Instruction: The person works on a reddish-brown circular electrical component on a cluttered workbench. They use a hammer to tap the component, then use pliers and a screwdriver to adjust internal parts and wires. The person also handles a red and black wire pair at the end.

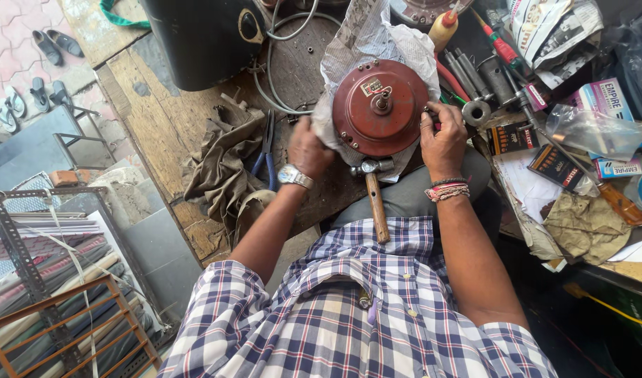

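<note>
So both hands are on a round reddish-brown fan motor housing (pixel 380 106), which sits on crumpled newspaper (pixel 366 35) on a worn wooden workbench (pixel 160 119), right in front of the person. The left hand (pixel 309 148) is curled around the housing's left edge, gripping it along with some of the paper; there's a silver wristwatch (pixel 293 176) on that arm. The right hand (pixel 443 136) clamps the right edge, thumb on the top face, with red thread bands at the wrist. A short shaft pokes up from the middle of the housing.

A hammer (pixel 374 196) with a wooden handle lies just below the housing, head touching its lower rim, handle pointing back toward the checked shirt.

To the left: blue-handled pliers (pixel 266 150) beside a heap of brown rag (pixel 223 157). To the right: a red-handled screwdriver (pixel 499 43), some metal sockets and several small cardboard boxes (pixel 555 164).
</note>
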`<state>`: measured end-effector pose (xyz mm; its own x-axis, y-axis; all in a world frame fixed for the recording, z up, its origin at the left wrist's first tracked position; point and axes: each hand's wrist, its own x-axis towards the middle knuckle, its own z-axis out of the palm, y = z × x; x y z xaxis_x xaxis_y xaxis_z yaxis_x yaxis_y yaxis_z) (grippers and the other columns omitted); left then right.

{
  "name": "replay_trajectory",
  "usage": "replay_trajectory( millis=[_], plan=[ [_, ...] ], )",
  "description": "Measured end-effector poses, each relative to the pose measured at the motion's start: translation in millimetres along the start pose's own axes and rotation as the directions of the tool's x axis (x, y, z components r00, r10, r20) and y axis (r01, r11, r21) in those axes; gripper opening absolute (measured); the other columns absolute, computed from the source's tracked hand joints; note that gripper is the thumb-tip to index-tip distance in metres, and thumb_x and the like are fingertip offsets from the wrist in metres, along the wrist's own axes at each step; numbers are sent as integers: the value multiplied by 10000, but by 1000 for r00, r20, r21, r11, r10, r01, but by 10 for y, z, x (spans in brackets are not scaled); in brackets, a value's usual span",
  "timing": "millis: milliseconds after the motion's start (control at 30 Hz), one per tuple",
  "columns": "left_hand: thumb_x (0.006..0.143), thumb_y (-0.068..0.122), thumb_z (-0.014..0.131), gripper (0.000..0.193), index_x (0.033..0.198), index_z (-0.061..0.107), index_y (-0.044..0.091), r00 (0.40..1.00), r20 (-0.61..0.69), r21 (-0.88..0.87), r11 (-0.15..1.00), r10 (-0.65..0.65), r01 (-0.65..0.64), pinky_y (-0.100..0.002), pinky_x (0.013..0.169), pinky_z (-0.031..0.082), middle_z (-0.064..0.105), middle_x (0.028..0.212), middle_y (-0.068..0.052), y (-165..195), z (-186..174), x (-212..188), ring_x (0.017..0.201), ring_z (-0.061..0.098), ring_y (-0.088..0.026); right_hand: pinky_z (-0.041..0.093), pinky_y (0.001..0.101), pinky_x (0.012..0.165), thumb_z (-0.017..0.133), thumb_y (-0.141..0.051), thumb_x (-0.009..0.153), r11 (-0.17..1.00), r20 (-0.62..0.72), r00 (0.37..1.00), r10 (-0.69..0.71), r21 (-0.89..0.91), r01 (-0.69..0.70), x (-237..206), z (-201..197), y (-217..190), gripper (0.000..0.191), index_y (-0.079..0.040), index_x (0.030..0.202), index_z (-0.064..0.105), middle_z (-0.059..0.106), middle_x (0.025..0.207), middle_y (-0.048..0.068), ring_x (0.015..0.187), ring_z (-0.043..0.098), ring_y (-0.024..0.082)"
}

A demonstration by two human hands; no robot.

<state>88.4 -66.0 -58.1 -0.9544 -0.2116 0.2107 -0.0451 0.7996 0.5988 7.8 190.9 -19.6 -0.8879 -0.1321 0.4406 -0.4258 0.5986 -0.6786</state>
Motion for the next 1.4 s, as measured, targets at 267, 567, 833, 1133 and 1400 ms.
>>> replay_trajectory(
  millis=[267,567,833,1133,1400],
  plan=[
    [731,-26,702,915,1582,381,62,982,-85,193,970,168,-149,-481,1064,433,381,1565,-362,334,419,-350,1385,475,-432,491,458,1036,685,-71,1019,935,-52,966,-254,-270,231,-109,-19,-54,294,-52,1311,664,643,1326,129,1226,574,301],
    [794,69,745,440,1226,670,34,933,61,-53,935,354,-352,-535,1154,383,466,1539,-262,282,124,-468,1498,357,-402,160,456,1235,616,-411,1044,758,409,723,-556,-106,643,-239,411,-382,436,-148,1378,713,615,1493,26,1546,317,297],
    [899,48,730,84,969,761,82,970,-241,151,989,36,1,-370,747,493,687,901,-93,-488,-320,-82,844,607,-235,125,515,1241,694,-274,1018,744,404,747,-528,-205,636,-321,418,-326,288,-227,1296,749,680,1427,-53,1554,351,285],
    [852,293,791,220,1071,815,288,982,184,300,954,-38,-19,-443,922,462,607,1229,-113,-655,-613,559,1090,514,-305,122,483,1246,715,-229,958,717,396,736,-549,-229,658,-308,409,-371,327,-231,1281,767,691,1423,-64,1540,368,266],
    [753,349,853,344,1050,776,192,930,361,325,927,64,-190,-488,967,411,572,1224,-118,-693,-820,657,1165,458,-338,108,484,1247,715,-245,981,736,399,738,-545,-194,648,-306,421,-365,318,-235,1297,753,683,1432,-55,1542,365,277]
  ],
)
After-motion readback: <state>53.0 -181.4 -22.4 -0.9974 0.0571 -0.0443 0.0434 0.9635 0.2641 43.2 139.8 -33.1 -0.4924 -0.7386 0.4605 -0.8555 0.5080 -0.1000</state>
